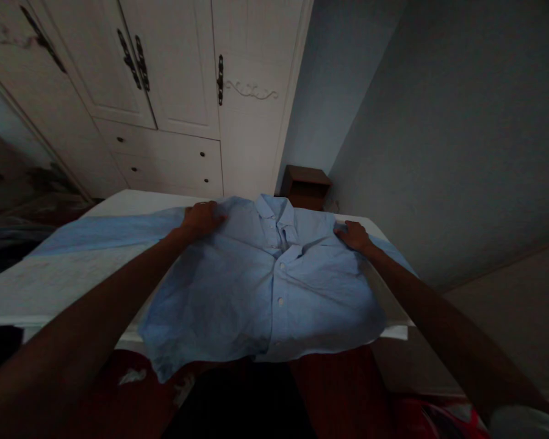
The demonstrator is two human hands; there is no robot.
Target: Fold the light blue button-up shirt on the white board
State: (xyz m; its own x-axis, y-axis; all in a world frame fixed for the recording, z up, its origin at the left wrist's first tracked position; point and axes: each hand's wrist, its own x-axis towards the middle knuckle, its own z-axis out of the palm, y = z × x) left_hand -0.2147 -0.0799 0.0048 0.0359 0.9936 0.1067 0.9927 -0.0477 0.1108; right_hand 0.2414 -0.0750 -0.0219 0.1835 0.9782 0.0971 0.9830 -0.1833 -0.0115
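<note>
A light blue button-up shirt [229, 286] lies front side up, its collar [274, 208] pointing away from me and its hem hanging over the near edge of a white table [86, 286]. My left hand [202, 219] rests on the left shoulder, where the sleeve [114, 233] begins; its thumb is spread from the fingers. At the opposite shoulder, my right hand [354, 235] touches the cloth with thumb and fingers apart. The right sleeve [393, 253] runs out past that wrist. White buttons show down the front placket, and the cloth near the collar is rumpled.
A white wardrobe [174, 73] with dark handles and drawers stands beyond the table. A small brown cabinet [306, 180] sits in the corner beside the grey wall [462, 122]. Below are a red floor [338, 390], a crumpled white scrap [132, 376] and a red bag-like item [421, 417].
</note>
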